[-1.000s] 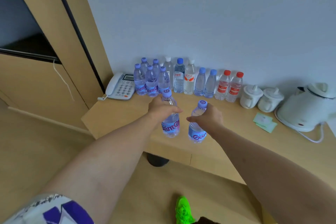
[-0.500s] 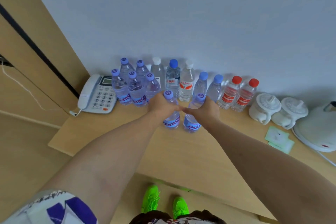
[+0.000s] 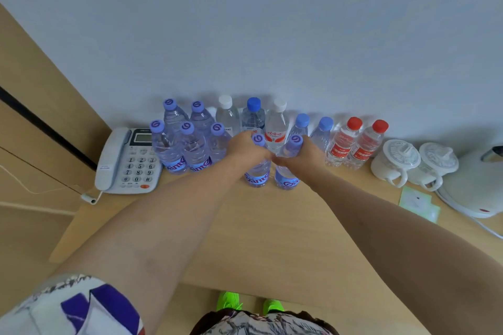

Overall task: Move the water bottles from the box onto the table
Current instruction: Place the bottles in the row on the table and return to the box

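Note:
My left hand (image 3: 245, 150) grips a purple-capped water bottle (image 3: 257, 175) around its upper body. My right hand (image 3: 302, 158) grips a second purple-capped bottle (image 3: 285, 179) right beside it. Both bottles stand upright with their bases on or just above the wooden table (image 3: 272, 226), in front of a row of bottles along the wall. Several more purple-capped bottles (image 3: 185, 144) stand clustered to the left. The box is out of view.
A white phone (image 3: 128, 163) sits at the table's left end. Clear bottles with white, blue and red caps (image 3: 353, 144) line the wall. Two white lidded cups (image 3: 394, 160), a white kettle (image 3: 479, 185) and green paper slips (image 3: 419, 202) are at the right.
Both hands have carried their bottles forward over the table and lowered them close to the row at the wall. The camera has moved closer and tilted down.

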`<state>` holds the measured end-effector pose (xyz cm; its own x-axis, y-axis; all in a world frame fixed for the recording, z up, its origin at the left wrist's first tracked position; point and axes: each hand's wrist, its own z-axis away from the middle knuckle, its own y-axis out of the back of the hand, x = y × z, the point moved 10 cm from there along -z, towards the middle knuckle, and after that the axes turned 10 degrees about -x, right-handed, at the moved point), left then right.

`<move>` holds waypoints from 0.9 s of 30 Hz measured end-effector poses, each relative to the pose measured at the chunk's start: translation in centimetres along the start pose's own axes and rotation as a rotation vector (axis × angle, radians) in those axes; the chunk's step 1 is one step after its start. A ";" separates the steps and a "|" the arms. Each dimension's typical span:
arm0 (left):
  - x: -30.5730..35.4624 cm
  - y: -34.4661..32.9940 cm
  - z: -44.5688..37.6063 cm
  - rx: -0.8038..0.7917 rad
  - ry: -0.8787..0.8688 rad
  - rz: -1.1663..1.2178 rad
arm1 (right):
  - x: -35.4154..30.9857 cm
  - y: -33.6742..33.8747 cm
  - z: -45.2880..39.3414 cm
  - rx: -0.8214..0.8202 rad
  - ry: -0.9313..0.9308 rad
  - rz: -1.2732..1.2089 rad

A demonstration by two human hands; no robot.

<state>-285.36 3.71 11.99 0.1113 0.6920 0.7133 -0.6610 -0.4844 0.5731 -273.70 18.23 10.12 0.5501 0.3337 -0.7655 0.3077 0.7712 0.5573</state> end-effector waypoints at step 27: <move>5.6 3.6 0.1 0.013 -0.318 -0.627 | -2.3 -1.1 -1.3 0.031 -0.068 -0.179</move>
<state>-287.01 5.79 18.11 0.6815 0.6535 0.3294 -0.3928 -0.0532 0.9181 -276.30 17.29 10.91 0.5349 0.1546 -0.8306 0.4289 0.7973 0.4246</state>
